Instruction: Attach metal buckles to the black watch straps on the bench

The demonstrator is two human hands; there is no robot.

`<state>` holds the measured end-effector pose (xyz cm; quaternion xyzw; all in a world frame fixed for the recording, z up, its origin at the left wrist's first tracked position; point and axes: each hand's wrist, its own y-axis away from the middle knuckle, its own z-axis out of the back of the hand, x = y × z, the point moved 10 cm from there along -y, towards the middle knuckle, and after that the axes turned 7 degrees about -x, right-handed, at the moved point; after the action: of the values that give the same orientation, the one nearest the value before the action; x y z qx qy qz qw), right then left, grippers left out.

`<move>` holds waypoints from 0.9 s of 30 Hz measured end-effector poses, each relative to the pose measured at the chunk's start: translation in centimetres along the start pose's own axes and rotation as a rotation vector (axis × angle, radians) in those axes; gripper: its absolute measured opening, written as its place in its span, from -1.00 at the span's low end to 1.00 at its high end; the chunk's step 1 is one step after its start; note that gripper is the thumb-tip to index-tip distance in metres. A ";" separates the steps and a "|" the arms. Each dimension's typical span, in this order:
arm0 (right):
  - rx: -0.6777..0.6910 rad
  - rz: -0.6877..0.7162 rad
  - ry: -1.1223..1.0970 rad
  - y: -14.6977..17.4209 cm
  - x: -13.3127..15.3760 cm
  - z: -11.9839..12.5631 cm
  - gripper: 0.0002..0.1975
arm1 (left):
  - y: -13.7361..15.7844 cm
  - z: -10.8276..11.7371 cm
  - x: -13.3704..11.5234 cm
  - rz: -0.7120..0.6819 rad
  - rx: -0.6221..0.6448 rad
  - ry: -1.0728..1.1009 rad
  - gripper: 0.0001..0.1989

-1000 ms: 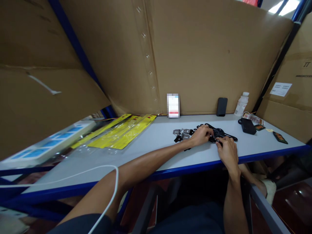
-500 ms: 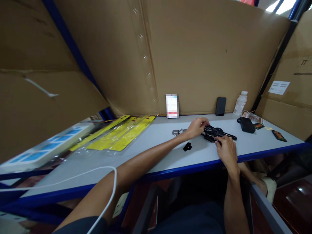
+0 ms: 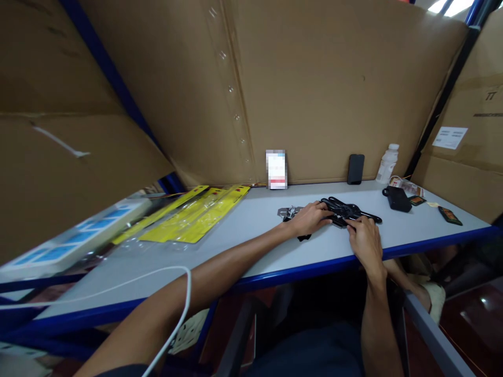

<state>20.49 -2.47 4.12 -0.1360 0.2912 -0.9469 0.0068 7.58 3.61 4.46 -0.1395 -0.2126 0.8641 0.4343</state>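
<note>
A black assembly (image 3: 349,210) with several slim, bar-like arms lies on the table between my hands; its exact kind I cannot tell. My left hand (image 3: 310,219) has its fingers bent over the left end of it, and the fingertips are partly lost against the black. At the near edge, my right hand (image 3: 364,238) grips the same assembly with thumb and fingers. Just left of my left hand sits a silver metal part (image 3: 286,212). A small black piece (image 3: 304,237) shows below that hand, mostly covered by it.
Yellow-backed clear packages (image 3: 200,214) and a white-and-blue tray (image 3: 78,233) lie left. A lit screen (image 3: 276,170), a dark phone (image 3: 356,169) and a bottle (image 3: 387,163) stand along the cardboard wall (image 3: 314,94). A black case (image 3: 398,199) is at right. A white cable (image 3: 187,293) crosses my left arm.
My left hand has moved left and nearer to me, from the assembly's far left corner to its left end. It now partly covers the small black piece. My right hand stays put.
</note>
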 end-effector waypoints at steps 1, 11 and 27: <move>0.000 -0.001 0.004 0.0 0.0 0.1 -0.66 | -0.1 0.0 0.0 0.001 -0.004 0.016 -0.69; -0.003 0.009 -0.055 0.2 0.1 0.3 -0.64 | 0.1 0.1 0.2 0.039 -0.057 0.136 -0.75; 0.002 0.016 -0.005 0.3 0.0 -0.1 -0.63 | 0.4 0.1 0.0 0.094 -0.042 0.095 -0.70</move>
<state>20.46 -2.69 3.88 -0.1358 0.2914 -0.9468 0.0152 7.29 3.36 4.36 -0.1995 -0.2030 0.8713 0.3998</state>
